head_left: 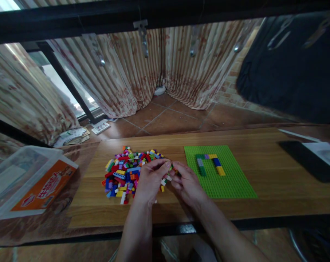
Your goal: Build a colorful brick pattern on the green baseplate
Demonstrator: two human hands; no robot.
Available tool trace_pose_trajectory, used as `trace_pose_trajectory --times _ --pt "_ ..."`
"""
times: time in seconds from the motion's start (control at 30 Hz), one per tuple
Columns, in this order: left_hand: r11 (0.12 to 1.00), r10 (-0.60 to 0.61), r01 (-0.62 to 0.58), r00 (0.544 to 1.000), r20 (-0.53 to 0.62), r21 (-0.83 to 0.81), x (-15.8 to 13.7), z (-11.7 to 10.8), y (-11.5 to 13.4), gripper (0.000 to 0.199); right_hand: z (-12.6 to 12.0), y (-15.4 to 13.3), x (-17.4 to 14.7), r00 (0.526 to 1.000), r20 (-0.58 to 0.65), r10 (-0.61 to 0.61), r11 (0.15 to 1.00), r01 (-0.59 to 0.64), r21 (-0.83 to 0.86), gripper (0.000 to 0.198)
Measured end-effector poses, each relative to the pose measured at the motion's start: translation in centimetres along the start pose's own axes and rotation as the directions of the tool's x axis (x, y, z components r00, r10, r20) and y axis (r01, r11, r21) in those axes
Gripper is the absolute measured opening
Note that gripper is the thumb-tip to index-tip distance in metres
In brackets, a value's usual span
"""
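My left hand (154,176) and my right hand (187,182) meet above the right side of a pile of loose building bricks (126,177). Both are closed, thumbs and fingers pinched together on a small building brick (171,167). The fingers cover most of it; a bit of green and red-orange shows between them. To the right lies a green baseplate (236,187). On it, an open-sided frame of green, grey, purple, yellow and blue bricks (217,162) is fixed, its open side facing me.
A clear plastic box (14,160) with an orange label stands left of the wooden board (263,163). A black flat object (309,160) and white paper (323,156) lie at the right end. A dark bar (165,14) with hanging clips crosses the top.
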State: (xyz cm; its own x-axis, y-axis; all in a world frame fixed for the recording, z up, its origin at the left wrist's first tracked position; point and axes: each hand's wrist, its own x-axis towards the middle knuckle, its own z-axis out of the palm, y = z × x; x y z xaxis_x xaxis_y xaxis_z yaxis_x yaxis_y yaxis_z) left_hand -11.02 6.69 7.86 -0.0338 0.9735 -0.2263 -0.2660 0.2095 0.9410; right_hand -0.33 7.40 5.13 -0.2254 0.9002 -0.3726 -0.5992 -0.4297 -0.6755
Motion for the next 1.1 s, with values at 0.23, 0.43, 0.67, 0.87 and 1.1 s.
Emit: trace_pose_trajectory --times 0.23,0.43,0.67,0.87,1.1 --pt "0.899 0.141 -0.09 0.986 -0.091 0.428 0.4 -2.9 0.4 0.019 -1.4 -0.6 1.3 0.988 -0.09 -0.125 0.992 0.128 0.022 0.019" --pt "0.651 0.16 -0.085 0.987 -0.026 0.754 0.2 -4.9 0.6 0.018 -2.1 0.7 3.0 0.919 -0.224 -0.326 0.94 0.289 -0.181 0.024" --pt "0.562 0.144 -0.176 0.983 0.115 0.808 -0.5 -5.1 0.8 0.021 -1.7 2.1 2.9 0.89 -0.04 -0.453 0.762 0.364 -0.536 0.038" --pt "0.598 0.122 -0.127 0.99 0.067 0.792 -0.7 -5.2 1.0 0.027 -1.1 2.7 2.2 0.905 0.104 -0.413 0.729 0.397 -0.558 0.044" --pt "0.629 0.138 -0.115 0.99 0.035 0.769 -0.4 -6.1 0.5 0.026 -0.8 3.8 2.9 0.908 0.12 -0.402 0.825 0.415 -0.384 0.044"
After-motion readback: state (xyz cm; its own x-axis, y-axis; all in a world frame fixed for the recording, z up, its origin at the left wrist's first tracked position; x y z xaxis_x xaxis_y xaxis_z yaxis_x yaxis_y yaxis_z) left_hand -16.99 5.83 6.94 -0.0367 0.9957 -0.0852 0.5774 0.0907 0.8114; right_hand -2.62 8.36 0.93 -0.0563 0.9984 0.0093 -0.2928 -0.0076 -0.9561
